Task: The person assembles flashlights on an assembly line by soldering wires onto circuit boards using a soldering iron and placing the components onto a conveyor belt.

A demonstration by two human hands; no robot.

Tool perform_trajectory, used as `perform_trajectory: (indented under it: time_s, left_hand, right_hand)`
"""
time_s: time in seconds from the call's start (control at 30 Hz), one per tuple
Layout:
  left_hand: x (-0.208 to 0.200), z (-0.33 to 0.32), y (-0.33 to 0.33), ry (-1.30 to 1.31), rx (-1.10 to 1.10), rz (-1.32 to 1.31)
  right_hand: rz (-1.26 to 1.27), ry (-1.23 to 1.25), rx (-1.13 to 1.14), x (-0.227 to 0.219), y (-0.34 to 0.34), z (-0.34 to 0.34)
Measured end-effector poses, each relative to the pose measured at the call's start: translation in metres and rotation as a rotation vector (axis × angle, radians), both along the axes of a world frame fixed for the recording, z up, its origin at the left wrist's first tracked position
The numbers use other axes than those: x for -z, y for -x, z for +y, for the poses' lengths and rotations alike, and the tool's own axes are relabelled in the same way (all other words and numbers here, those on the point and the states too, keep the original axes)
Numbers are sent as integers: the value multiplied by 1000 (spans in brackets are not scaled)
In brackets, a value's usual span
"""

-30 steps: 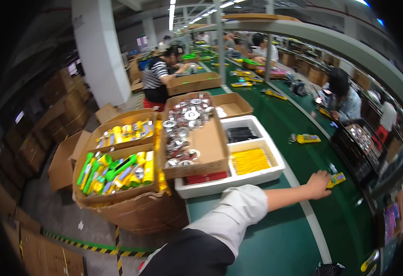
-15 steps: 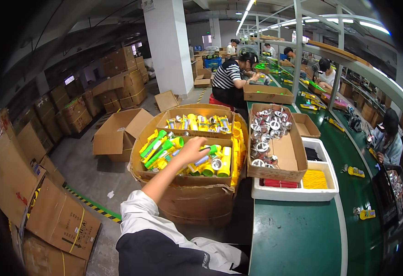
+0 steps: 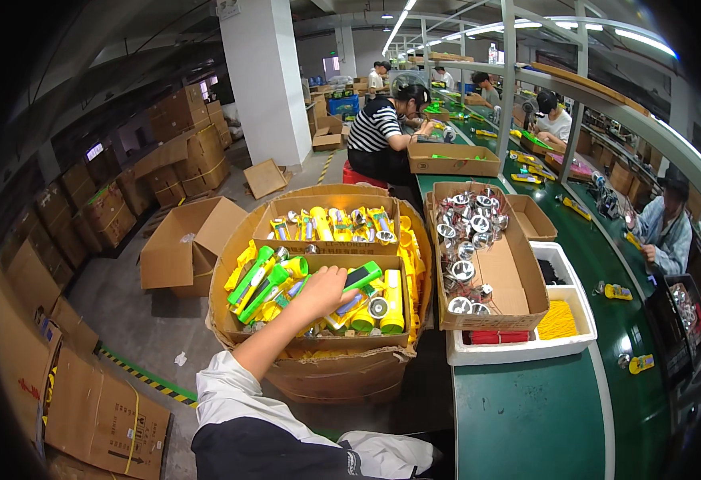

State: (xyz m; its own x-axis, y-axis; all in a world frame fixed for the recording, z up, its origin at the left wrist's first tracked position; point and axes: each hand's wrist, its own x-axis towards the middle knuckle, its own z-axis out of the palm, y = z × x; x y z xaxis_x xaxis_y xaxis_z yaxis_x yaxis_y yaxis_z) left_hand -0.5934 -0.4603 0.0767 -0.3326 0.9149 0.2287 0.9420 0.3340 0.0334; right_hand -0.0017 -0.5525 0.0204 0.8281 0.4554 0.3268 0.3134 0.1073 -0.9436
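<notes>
My left hand (image 3: 325, 293) reaches into a cardboard box (image 3: 286, 340) of flashlight parts, fingers closed around the left end of a green flashlight body (image 3: 362, 276) with a dark strip. Several green and yellow bodies (image 3: 262, 290) lie jumbled to the left of the hand. Right of it, a yellow flashlight body (image 3: 393, 302) stands beside a round silvery reflector (image 3: 378, 307). My fingertips are partly hidden behind the back of the hand. No part of my right hand shows.
Behind, a second carton (image 3: 330, 245) holds yellow bodies. On the green bench (image 3: 526, 416) stand a carton of reflectors (image 3: 478, 322) and a white foam tray (image 3: 589, 336) with red and yellow wires. A conveyor (image 3: 606, 320) carries flashlights at right. A co-worker in stripes (image 3: 378, 128) sits ahead.
My left hand has lowered and drawn slightly left, and its fingers have closed on the green flashlight body, which now shows more fully. The whole view has shifted a little.
</notes>
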Motion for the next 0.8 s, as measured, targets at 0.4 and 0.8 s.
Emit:
perform_trajectory:
  time_s: [0.4,0.8]
  left_hand:
    - [-3,-18,48,-22,-6,-371]
    - [4,-24,-12,-283,-42,-51]
  right_hand:
    - [-14,1,2,11,0,8]
    - [38,100,-5,5,10,7]
